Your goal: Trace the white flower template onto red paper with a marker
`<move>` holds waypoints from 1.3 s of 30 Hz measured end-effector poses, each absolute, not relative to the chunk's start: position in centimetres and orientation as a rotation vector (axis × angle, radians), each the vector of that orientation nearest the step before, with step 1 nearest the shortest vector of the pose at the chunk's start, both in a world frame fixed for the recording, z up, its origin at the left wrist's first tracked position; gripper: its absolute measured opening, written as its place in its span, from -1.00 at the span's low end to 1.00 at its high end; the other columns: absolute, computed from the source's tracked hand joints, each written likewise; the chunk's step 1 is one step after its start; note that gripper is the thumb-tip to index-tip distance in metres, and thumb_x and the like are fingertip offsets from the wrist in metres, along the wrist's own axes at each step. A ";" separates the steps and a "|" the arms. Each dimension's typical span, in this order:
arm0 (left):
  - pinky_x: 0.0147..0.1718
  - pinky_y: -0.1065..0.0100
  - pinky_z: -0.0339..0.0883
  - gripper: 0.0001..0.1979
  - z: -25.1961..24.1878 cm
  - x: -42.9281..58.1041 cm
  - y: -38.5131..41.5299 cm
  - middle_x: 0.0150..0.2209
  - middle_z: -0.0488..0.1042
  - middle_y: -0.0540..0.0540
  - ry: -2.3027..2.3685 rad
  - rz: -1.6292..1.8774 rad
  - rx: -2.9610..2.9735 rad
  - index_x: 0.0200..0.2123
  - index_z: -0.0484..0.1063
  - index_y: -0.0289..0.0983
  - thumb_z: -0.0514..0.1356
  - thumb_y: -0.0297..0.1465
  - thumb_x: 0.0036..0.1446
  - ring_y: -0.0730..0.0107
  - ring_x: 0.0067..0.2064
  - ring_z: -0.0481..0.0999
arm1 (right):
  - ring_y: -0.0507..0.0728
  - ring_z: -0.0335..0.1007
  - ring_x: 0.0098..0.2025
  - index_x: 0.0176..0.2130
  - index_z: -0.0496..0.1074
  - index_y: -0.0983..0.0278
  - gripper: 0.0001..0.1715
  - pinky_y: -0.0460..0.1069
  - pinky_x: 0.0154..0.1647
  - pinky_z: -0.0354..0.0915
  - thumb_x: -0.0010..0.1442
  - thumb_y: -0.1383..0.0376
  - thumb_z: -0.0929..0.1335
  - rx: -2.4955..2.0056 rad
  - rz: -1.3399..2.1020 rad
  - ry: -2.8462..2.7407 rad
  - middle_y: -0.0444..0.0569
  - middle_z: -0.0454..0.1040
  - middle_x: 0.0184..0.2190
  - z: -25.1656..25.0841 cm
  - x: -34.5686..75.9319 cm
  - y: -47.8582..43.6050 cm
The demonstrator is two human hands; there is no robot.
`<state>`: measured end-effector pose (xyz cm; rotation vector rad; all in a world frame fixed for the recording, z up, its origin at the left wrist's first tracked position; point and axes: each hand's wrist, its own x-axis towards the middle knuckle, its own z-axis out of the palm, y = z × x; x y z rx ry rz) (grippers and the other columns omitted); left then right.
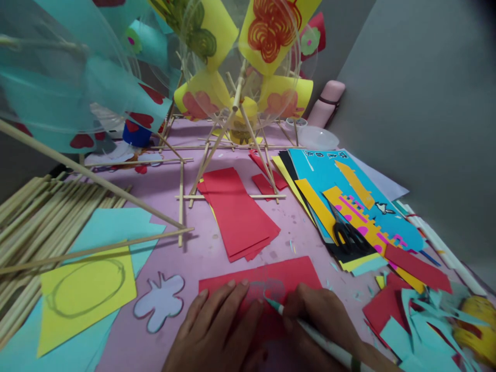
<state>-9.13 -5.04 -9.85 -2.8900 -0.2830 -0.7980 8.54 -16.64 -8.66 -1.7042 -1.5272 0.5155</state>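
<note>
One grey wall (pixel 418 103) flanks a lilac desk (pixel 205 258); at its back stand a pink bottle (pixel 325 106), closed, contents hidden, and a shallow clear dish (pixel 320 138). Up front, a red sheet (pixel 302 271) lies beneath the left hand's (pixel 222 325) spread grip; the right hand's (pixel 321 310) grip pinches a marker (pixel 321 338), tip against the paper.

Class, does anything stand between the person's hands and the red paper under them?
Nothing visible does: the left hand rests on the red paper, and the right hand holds a pen with its tip at the drawn outline.
</note>
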 end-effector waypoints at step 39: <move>-0.19 0.24 0.26 -0.64 -9.7 -8.5 -5.4 -0.15 0.54 -0.06 -0.257 -0.807 -2.862 -0.12 0.44 -0.20 -0.08 -0.19 0.30 0.25 -0.14 0.45 | -0.05 0.19 -0.73 -0.51 0.16 0.18 -0.84 -0.15 -0.68 0.00 0.08 0.38 0.17 -1.841 0.406 -1.502 -0.27 0.31 -0.73 -7.9 8.0 -16.3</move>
